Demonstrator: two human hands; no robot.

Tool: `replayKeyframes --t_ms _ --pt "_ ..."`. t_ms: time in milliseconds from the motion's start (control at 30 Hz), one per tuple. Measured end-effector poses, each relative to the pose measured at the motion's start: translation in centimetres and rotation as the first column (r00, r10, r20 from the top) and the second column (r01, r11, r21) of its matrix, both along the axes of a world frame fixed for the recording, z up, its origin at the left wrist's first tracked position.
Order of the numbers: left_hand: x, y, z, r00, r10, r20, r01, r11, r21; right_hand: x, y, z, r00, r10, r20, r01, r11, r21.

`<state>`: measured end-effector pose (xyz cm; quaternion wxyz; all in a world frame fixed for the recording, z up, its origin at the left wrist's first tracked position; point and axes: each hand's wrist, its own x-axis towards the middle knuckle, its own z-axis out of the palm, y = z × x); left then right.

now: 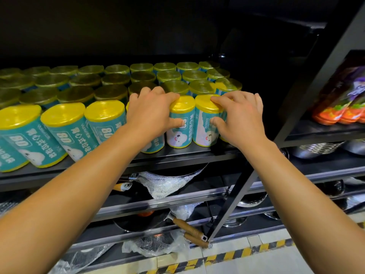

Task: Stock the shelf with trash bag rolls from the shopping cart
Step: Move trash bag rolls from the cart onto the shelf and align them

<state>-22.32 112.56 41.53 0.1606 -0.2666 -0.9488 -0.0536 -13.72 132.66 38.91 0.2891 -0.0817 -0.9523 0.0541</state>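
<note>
Two rolls (180,123) at shelf (177,157) front edge held: left hand (152,113) on one, right hand (237,119) on other. Judged light, firm, wrap slippery; best gripped round side.

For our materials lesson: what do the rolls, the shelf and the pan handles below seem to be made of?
Rolls: thin yellow plastic film, glossy, wound in layers; teal band looks like printed paper or film. Shelf: probably metal, matte black coat, thin straight edges. Pan handles: likely wood, brown with grain, metal end caps.
</note>
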Motion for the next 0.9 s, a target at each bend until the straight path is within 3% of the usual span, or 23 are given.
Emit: replayKeyframes --t_ms 267,467,667,900 --pt "0.4 0.1 0.3 1.0 -0.001 0.005 0.001 1.0 -0.006 0.0 -0.3 -1.3 0.994 0.007 -0.11 -0.007 1.0 0.005" --pt "1.6 2.4 0.9 0.984 -0.156 -0.083 0.165 0.981 0.101 2.6 -0.9 -4.1 0.939 -0.095 -0.331 -0.044 0.92 -0.389" --pt "1.8 5.7 0.6 0.951 -0.3 -0.077 0.307 0.943 0.127 2.5 -2.4 -7.5 0.952 -0.162 -0.258 -0.066 0.716 -0.695" --pt "0.9 6.9 0.6 0.947 -0.318 -0.031 0.319 0.947 0.034 0.9 -1.0 -8.2 0.949 -0.26 -0.179 0.017 0.609 -0.793"
